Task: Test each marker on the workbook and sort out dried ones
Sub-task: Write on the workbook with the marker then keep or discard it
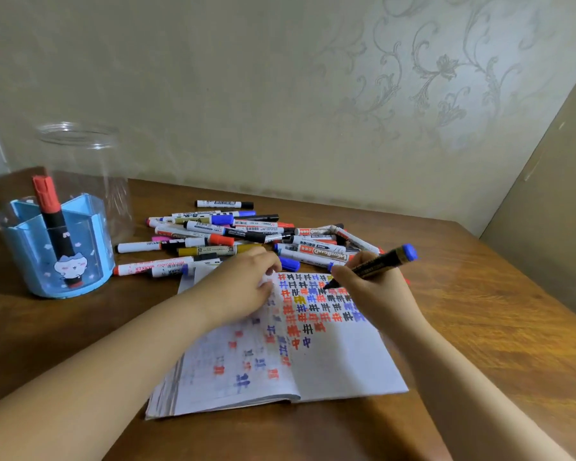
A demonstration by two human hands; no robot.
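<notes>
- Blue plastic pen holder (80,261) stands at the left of the frame on the brown wooden table (479,327), with one red-capped black marker (55,224) upright inside it.
- Just behind the holder, a clear plastic jar (90,161) stands upright with its mouth open.
- Left hand (240,287) lies at the centre of the frame, palm down on the upper left page of the workbook (340,361); its fingers (266,261) are loosely bent and press the paper, holding nothing.
- Beyond the hands, in the middle of the frame, a loose pile of markers (246,231) lies on the table, touching and crossing one another, with caps of red, blue, black and pink; one white marker with a black cap (225,204) lies a little apart behind the pile.
- The open workbook lies flat at the lower centre, its right page filled with rows of marks in red, blue, black and yellow, and fainter marks on its left page.
- Right hand (369,287), right of centre, grips a black marker (376,266) with a blue end; the fingers are curled round the barrel and its dark tip touches the upper part of the right page among the marks.
</notes>
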